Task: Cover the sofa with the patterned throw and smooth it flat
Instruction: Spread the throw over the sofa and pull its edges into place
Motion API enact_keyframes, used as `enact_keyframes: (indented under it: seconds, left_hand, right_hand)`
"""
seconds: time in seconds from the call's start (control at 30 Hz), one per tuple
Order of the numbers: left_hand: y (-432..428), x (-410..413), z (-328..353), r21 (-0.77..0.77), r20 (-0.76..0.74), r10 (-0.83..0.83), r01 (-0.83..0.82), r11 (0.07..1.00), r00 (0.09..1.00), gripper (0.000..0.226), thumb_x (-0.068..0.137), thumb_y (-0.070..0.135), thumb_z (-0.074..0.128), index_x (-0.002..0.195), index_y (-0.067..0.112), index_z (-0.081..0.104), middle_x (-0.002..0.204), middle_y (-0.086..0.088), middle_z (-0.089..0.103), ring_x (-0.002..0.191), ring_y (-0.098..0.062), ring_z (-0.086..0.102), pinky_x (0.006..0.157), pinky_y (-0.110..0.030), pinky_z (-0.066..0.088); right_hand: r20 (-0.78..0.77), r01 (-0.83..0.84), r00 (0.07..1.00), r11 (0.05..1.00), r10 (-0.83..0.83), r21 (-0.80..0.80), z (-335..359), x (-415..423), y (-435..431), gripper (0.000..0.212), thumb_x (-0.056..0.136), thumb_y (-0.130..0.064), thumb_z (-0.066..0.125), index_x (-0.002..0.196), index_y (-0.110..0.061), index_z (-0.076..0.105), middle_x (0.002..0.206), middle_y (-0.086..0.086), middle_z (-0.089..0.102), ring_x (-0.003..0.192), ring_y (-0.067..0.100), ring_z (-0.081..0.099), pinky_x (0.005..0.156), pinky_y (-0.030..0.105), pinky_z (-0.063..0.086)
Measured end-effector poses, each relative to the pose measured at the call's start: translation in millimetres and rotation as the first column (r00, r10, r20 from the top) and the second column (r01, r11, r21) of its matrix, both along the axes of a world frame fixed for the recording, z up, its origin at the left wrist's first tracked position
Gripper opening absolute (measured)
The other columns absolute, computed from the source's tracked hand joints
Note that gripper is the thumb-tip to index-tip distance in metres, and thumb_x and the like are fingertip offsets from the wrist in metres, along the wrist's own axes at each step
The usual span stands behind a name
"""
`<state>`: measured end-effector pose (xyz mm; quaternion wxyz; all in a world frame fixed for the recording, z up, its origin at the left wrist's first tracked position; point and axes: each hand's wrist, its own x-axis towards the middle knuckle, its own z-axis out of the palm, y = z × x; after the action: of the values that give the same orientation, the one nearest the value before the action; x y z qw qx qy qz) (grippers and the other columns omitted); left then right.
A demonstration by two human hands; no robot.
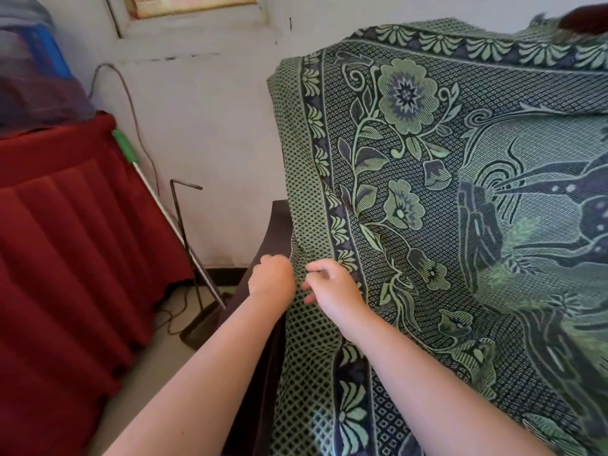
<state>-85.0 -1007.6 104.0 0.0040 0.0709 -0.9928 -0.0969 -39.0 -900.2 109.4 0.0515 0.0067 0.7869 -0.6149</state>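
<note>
Head camera: we see the patterned throw [427, 179] draped over the sofa [274, 235]. Our left hand [271, 279] grips its left edge; our right hand [332, 289] rests beside, fingers curled, and we cannot tell if they grasp the cloth.

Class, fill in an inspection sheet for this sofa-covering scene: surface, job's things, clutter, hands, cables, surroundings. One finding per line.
Surface: sofa, one dark arm bare, the rest under cloth.
Job's things: patterned throw draped over back and seat, creased near the hands.
Clutter: nothing seen on the sofa.
Hands: left hand grips the throw's edge; right hand rests on the throw, fingers curled, grip unclear.
Cables: thin cable hangs down the wall toward the floor.
Surroundings: red cloth over furniture; green-handled pole leans by the wall; bent metal rod stands beside it.
</note>
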Motion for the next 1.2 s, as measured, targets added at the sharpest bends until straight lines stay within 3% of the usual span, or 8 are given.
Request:
enact_keyframes:
  seconds: [0.27, 0.57, 0.67, 0.73, 0.8, 0.93, 1.1, 1.2]
  left_hand:
    - [-5.3, -3.8, 5.2, 0.096, 0.033, 0.072, -0.075, 0.992, 0.997, 0.031, 0.092, 0.016, 0.045, 0.119, -0.001, 0.046, 0.125, -0.019, 0.055, 0.117, -0.035, 0.054, 0.093, -0.041, 0.046]
    - [1.8, -13.3, -8.3, 0.013, 0.024, 0.094, -0.094, 0.995, 0.995, 0.056, 0.081, 0.044, 0.064, 0.119, 0.009, 0.043, 0.125, -0.013, 0.049, 0.117, -0.033, 0.050, 0.087, -0.041, 0.046]
    - [-1.4, -16.8, -11.7, 0.037, -0.023, 0.055, -0.054, 0.998, 0.998, 0.042, 0.085, 0.035, 0.059, 0.114, 0.008, 0.045, 0.120, -0.013, 0.052, 0.112, -0.033, 0.053, 0.083, -0.040, 0.047]
    - [-6.5, -19.0, -13.2, 0.091, -0.054, 0.045, -0.040, 0.995, 0.998, 0.035, 0.084, 0.029, 0.057, 0.110, 0.007, 0.049, 0.115, -0.012, 0.057, 0.107, -0.032, 0.056, 0.080, -0.039, 0.047]
    - [-10.7, -19.5, -14.4, 0.131, -0.080, 0.055, -0.044, 0.990, 0.995, 0.032, 0.083, 0.028, 0.057, 0.107, 0.007, 0.052, 0.111, -0.011, 0.061, 0.102, -0.030, 0.059, 0.077, -0.037, 0.048]
    - [-9.6, -18.9, -17.0, 0.119, -0.118, 0.027, -0.013, 0.993, 0.993, 0.029, 0.084, 0.024, 0.055, 0.107, 0.006, 0.052, 0.112, -0.013, 0.059, 0.101, -0.033, 0.059, 0.075, -0.037, 0.047]
    - [-8.9, -19.3, -18.8, 0.142, -0.147, 0.017, 0.005, 0.990, 0.989, 0.023, 0.085, 0.017, 0.051, 0.105, 0.006, 0.052, 0.112, -0.014, 0.058, 0.102, -0.033, 0.056, 0.072, -0.036, 0.043]
    - [-8.8, -18.4, -19.5, 0.154, -0.165, 0.022, 0.004, 0.988, 0.986, 0.023, 0.085, 0.015, 0.049, 0.106, 0.005, 0.052, 0.113, -0.014, 0.057, 0.104, -0.034, 0.054, 0.076, -0.037, 0.043]
  right_hand:
    - [0.002, -0.022, 1.000, 1.000, 0.022, 0.013, -6.2, -8.8, -20.6, 0.029, 0.094, -0.013, 0.040, 0.121, -0.013, 0.053, 0.098, 0.003, 0.060, 0.062, 0.009, 0.056, 0.055, 0.020, 0.040]
    - [0.035, 0.027, 0.999, 0.998, -0.029, 0.052, -22.2, -16.8, -3.9, 0.029, 0.094, -0.015, 0.040, 0.120, -0.017, 0.052, 0.087, -0.003, 0.059, 0.072, 0.014, 0.059, 0.067, 0.027, 0.047]
    - [0.038, 0.008, 0.999, 0.992, -0.012, 0.126, -28.4, -21.6, -4.5, 0.028, 0.094, -0.020, 0.042, 0.120, -0.019, 0.051, 0.096, -0.002, 0.059, 0.088, 0.019, 0.064, 0.076, 0.033, 0.049]
    - [0.072, -0.027, 0.997, 0.984, 0.014, 0.176, -35.2, -23.5, -8.8, 0.027, 0.094, -0.023, 0.044, 0.119, -0.018, 0.051, 0.100, 0.000, 0.059, 0.094, 0.022, 0.064, 0.073, 0.032, 0.047]
    - [0.103, -0.038, 0.995, 0.976, 0.016, 0.216, -45.2, -25.2, -14.3, 0.024, 0.093, -0.024, 0.047, 0.116, -0.018, 0.052, 0.103, 0.003, 0.061, 0.094, 0.023, 0.065, 0.070, 0.031, 0.046]
    - [0.124, 0.002, 0.992, 0.972, -0.032, 0.234, -66.6, -28.5, -24.6, 0.013, 0.089, -0.026, 0.054, 0.099, -0.019, 0.053, 0.107, 0.004, 0.063, 0.096, 0.026, 0.065, 0.086, 0.036, 0.051]
    - [0.106, 0.040, 0.992, 0.963, -0.071, 0.265, -75.0, -30.5, -28.7, 0.009, 0.085, -0.023, 0.058, 0.089, -0.018, 0.052, 0.100, 0.009, 0.066, 0.095, 0.027, 0.063, 0.075, 0.030, 0.044]
    - [0.142, 0.012, 0.988, 0.963, -0.053, 0.270, -75.3, -34.0, -29.9, 0.011, 0.085, -0.022, 0.058, 0.093, -0.015, 0.060, 0.100, 0.007, 0.067, 0.096, 0.026, 0.064, 0.079, 0.030, 0.046]
